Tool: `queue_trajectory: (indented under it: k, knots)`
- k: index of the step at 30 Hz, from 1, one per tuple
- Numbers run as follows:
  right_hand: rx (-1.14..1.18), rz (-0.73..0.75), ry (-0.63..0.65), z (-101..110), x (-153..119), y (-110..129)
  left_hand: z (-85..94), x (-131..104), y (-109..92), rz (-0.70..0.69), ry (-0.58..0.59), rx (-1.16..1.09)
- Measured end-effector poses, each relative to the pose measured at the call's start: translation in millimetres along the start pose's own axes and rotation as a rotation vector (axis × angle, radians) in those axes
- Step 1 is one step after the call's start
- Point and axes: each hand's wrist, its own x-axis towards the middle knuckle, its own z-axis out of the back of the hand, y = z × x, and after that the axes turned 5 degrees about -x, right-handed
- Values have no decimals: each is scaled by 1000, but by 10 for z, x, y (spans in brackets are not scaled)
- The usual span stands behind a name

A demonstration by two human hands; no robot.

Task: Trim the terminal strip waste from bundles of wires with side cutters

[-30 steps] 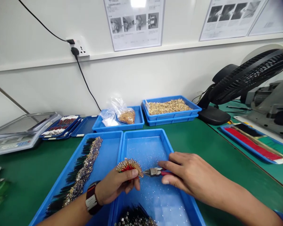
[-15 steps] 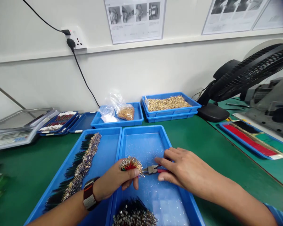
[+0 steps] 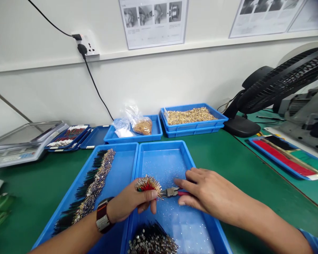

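Note:
My left hand grips a bundle of thin wires with metal ends; red and a little green show among the gold and silver tips. Fingers of my right hand are closed around pliers with red handles. The jaws point left and reach the bundle's right edge by my left thumb; whether they clamp a tip I cannot tell. Both hands are above the right blue tray, which is strewn with tiny bright bits. Another pile of dark wires with metal ends lies at its near end.
Left of it, a blue tray holds a long row of dark wires with metal ends. Behind stand a tray of gold pieces and one with plastic bags. A scale is left; a black fan and coloured strips are right.
The view has shifted slightly, so everything sits a little further right. Both hands keep nearly the same pose, with the pliers still at the bundle's edge.

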Motion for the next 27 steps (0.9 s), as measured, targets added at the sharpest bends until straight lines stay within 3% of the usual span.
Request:
queue_trajectory:
  k: [8, 13, 27]
  knots:
    - [71, -2, 46, 84, -42, 10, -22, 13, -42, -32, -27, 123]
    - [21, -2, -25, 107, -21, -26, -23, 18, -76, -49, -7, 208]
    - [11, 9, 13, 35, 7, -29, -9, -7, -60, 4, 17, 163]
